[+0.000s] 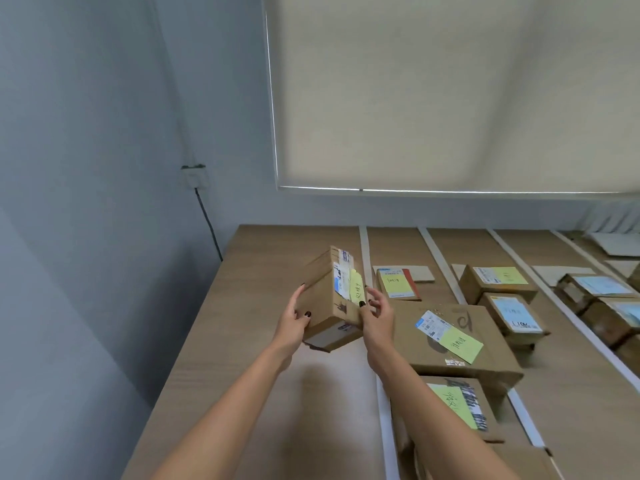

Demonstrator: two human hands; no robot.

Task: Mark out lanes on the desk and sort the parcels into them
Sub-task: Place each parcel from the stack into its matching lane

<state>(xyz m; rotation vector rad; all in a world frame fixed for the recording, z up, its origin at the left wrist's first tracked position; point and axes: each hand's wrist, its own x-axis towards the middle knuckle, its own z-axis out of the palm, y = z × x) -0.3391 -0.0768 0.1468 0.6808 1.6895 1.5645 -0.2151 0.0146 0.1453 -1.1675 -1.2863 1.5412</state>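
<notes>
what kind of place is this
Probably an office or small mailroom used for parcel sorting: a wooden desk split into lanes by white tape strips, labelled cardboard parcels lying in the lanes, and a roller blind behind.

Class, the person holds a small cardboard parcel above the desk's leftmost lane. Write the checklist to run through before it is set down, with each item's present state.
1. Both hands on the small brown cardboard parcel: left hand and right hand grip it: ok.
2. Yellow sticky note readable: cannot tell.
3. White tape strip marks the lane edge: ok.
4. Bare wooden desk below the parcel: ok.
5. Large flat cardboard box stays in the next lane: ok.
</notes>
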